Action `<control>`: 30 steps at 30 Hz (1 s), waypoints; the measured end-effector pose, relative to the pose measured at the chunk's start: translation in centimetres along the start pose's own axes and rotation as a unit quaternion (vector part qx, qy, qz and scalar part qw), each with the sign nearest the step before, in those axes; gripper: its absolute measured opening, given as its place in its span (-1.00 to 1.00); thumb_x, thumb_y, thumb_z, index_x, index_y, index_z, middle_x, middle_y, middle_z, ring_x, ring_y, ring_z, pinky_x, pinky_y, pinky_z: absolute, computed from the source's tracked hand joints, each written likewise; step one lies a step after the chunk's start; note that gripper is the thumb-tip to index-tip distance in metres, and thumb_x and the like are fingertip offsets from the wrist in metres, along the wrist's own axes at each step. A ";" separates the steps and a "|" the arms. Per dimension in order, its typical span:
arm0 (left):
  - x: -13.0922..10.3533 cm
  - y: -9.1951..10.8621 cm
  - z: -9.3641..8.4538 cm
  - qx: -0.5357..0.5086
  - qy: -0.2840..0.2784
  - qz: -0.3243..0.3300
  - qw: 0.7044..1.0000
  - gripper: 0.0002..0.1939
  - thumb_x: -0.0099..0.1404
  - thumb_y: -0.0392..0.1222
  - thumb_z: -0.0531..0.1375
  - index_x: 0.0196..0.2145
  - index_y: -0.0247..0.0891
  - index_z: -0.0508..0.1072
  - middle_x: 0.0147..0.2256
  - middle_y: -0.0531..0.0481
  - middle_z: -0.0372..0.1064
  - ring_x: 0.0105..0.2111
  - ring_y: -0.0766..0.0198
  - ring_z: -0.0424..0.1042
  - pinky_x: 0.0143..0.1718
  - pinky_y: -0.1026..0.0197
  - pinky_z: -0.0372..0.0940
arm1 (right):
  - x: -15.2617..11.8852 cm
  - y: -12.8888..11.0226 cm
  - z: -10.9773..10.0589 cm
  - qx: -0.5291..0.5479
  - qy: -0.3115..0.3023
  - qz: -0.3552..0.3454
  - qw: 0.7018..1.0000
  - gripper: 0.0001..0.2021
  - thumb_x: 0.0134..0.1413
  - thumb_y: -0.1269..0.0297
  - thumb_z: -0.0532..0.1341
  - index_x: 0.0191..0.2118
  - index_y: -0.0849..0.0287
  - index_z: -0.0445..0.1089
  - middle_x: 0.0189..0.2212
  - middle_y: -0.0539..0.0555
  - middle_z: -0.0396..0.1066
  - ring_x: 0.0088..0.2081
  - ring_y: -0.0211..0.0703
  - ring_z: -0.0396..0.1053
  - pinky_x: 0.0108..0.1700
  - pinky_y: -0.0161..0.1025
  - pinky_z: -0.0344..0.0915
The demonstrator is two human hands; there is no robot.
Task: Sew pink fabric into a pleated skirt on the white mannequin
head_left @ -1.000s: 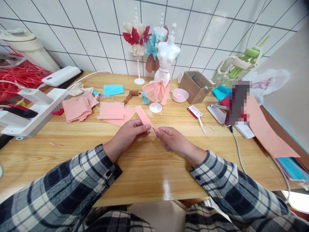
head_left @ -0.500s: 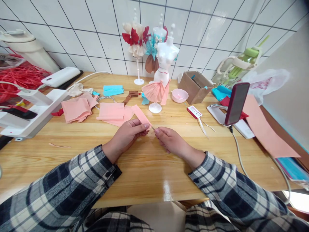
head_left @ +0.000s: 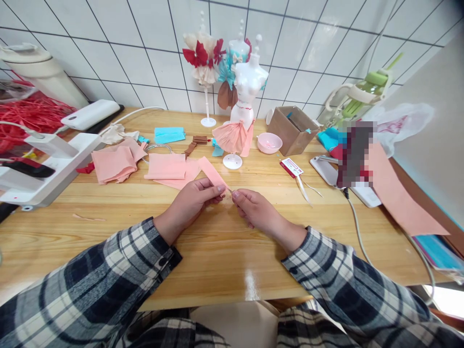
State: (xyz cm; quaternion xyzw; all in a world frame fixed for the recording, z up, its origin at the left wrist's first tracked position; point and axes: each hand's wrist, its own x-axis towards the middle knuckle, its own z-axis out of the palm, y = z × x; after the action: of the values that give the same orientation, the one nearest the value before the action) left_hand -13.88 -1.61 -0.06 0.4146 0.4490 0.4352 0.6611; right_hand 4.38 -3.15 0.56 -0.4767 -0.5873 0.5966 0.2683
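My left hand (head_left: 197, 200) is closed on a pink crepe paper strip (head_left: 212, 171), pinching its near end between thumb and fingers. A small gathered edge shows below that thumb. The strip's far end slants up and left over other pink paper. Close by on the right, my right hand (head_left: 259, 211) is closed in a pinch. A thin, light-coloured tip sticks out of it toward the strip's end; its kind is too small to tell. Behind my hands stands a small white dress form (head_left: 250, 79) with a pleated pink paper skirt (head_left: 232, 137) around it.
Folded pink paper (head_left: 166, 166), blue paper (head_left: 169, 134) and brown strips (head_left: 200, 140) lie left of the dress form. A pink bowl (head_left: 269, 143), a cardboard box (head_left: 293, 130) and a tag (head_left: 291, 166) are to the right. A power strip (head_left: 72, 164) is far left.
My right fingertips have shifted very slightly against the strip's end. My left hand and the pink strip stay in place. The phone at the right is now pixelated.
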 end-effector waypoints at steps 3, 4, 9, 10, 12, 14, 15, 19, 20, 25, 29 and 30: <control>0.0 0.0 0.0 0.007 -0.002 0.003 1.000 -0.78 0.04 -0.12 0.41 -0.41 -0.31 0.55 -0.45 0.03 0.44 -0.42 0.35 0.37 -0.32 0.28 0.25 | 0.0 0.0 0.0 0.008 -0.001 0.001 1.000 -0.61 0.25 -0.05 0.01 -0.48 0.12 0.09 -0.63 -0.14 0.03 -0.63 -0.37 0.00 -0.60 -0.40 0.02; 0.0 0.0 0.0 0.008 -0.002 0.005 1.000 -0.78 0.04 -0.12 0.41 -0.41 -0.31 0.55 -0.45 0.03 0.44 -0.43 0.35 0.37 -0.32 0.27 0.25 | 0.0 0.1 0.0 0.012 -0.002 0.000 1.000 -0.60 0.24 -0.06 0.02 -0.48 0.12 0.09 -0.63 -0.14 0.04 -0.63 -0.37 0.00 -0.60 -0.40 0.02; 0.0 -0.1 0.0 0.007 -0.003 0.006 1.000 -0.79 0.04 -0.13 0.41 -0.41 -0.31 0.55 -0.45 0.03 0.44 -0.43 0.35 0.37 -0.32 0.27 0.24 | 0.1 0.4 0.0 0.023 -0.006 0.006 1.000 -0.59 0.23 -0.10 0.02 -0.47 0.11 0.09 -0.64 -0.15 0.03 -0.65 -0.38 -0.02 -0.63 -0.40 -0.02; 0.0 -0.1 0.0 0.008 -0.005 0.006 1.000 -0.79 0.04 -0.13 0.40 -0.41 -0.31 0.55 -0.45 0.03 0.44 -0.43 0.36 0.37 -0.32 0.28 0.24 | 0.1 0.4 0.0 0.025 -0.006 0.006 1.000 -0.60 0.23 -0.09 0.02 -0.47 0.11 0.09 -0.64 -0.15 0.03 -0.65 -0.38 -0.03 -0.64 -0.41 -0.02; 0.0 -0.1 0.0 0.011 -0.007 0.006 1.000 -0.79 0.05 -0.13 0.40 -0.41 -0.31 0.55 -0.45 0.03 0.44 -0.43 0.36 0.37 -0.32 0.28 0.24 | 0.1 0.5 0.0 0.025 -0.007 0.003 1.000 -0.60 0.24 -0.08 0.01 -0.47 0.12 0.10 -0.64 -0.14 0.03 -0.65 -0.38 -0.02 -0.64 -0.41 -0.02; 0.0 -0.1 0.0 0.013 -0.008 0.004 1.000 -0.78 0.05 -0.12 0.40 -0.41 -0.31 0.55 -0.45 0.03 0.44 -0.43 0.35 0.37 -0.32 0.27 0.24 | 0.1 0.5 0.0 0.021 -0.009 -0.002 1.000 -0.60 0.25 -0.08 0.02 -0.47 0.12 0.10 -0.64 -0.14 0.03 -0.65 -0.39 -0.02 -0.64 -0.41 -0.01; -0.1 0.0 0.0 0.013 -0.008 0.004 1.000 -0.78 0.05 -0.11 0.40 -0.41 -0.31 0.55 -0.45 0.03 0.44 -0.43 0.35 0.37 -0.32 0.27 0.24 | 0.1 0.5 -0.1 0.020 -0.010 -0.003 1.000 -0.60 0.24 -0.08 0.02 -0.47 0.12 0.10 -0.64 -0.14 0.03 -0.65 -0.39 -0.02 -0.64 -0.42 -0.01; -0.1 0.0 0.0 0.010 -0.007 0.005 1.000 -0.78 0.04 -0.12 0.41 -0.41 -0.31 0.55 -0.46 0.04 0.43 -0.43 0.35 0.36 -0.32 0.28 0.24 | 0.1 0.5 -0.1 0.019 -0.015 0.002 1.000 -0.61 0.25 -0.07 0.02 -0.46 0.12 0.10 -0.63 -0.14 0.04 -0.66 -0.38 -0.01 -0.67 -0.42 -0.02; 0.0 0.0 0.0 0.010 -0.008 0.005 1.000 -0.79 0.05 -0.12 0.40 -0.41 -0.31 0.55 -0.46 0.04 0.43 -0.43 0.36 0.36 -0.32 0.28 0.24 | 0.1 0.4 -0.1 0.019 -0.015 0.003 1.000 -0.61 0.25 -0.07 0.02 -0.46 0.12 0.10 -0.63 -0.14 0.04 -0.66 -0.38 -0.01 -0.68 -0.42 -0.01; 0.0 -0.2 -0.2 0.011 -0.014 0.004 1.000 -0.79 0.07 -0.12 0.40 -0.40 -0.30 0.55 -0.45 0.04 0.43 -0.42 0.37 0.36 -0.32 0.29 0.24 | 0.1 0.4 -0.2 0.016 -0.012 0.006 1.000 -0.59 0.23 -0.09 0.05 -0.47 0.12 0.10 -0.64 -0.14 0.04 -0.67 -0.40 -0.01 -0.69 -0.44 -0.02; 0.0 -0.2 -0.1 0.009 -0.016 0.005 1.000 -0.78 0.07 -0.11 0.40 -0.39 -0.30 0.55 -0.44 0.05 0.43 -0.41 0.38 0.36 -0.32 0.30 0.24 | 0.2 0.5 -0.1 0.014 -0.008 0.012 1.000 -0.58 0.21 -0.12 0.06 -0.47 0.12 0.10 -0.64 -0.15 0.04 -0.68 -0.41 -0.02 -0.71 -0.44 0.00; 0.0 -0.2 -0.1 0.008 -0.015 0.005 1.000 -0.78 0.06 -0.11 0.40 -0.40 -0.30 0.55 -0.45 0.05 0.43 -0.41 0.38 0.36 -0.32 0.31 0.24 | 0.2 0.5 -0.1 0.014 -0.009 0.013 1.000 -0.58 0.21 -0.13 0.06 -0.47 0.12 0.10 -0.63 -0.15 0.04 -0.68 -0.40 -0.01 -0.72 -0.43 0.01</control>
State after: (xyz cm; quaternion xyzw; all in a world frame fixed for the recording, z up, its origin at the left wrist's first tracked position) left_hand -13.95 -1.65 -0.25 0.4285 0.4405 0.4289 0.6621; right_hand 4.53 -3.02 0.09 -0.4754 -0.5748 0.6123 0.2621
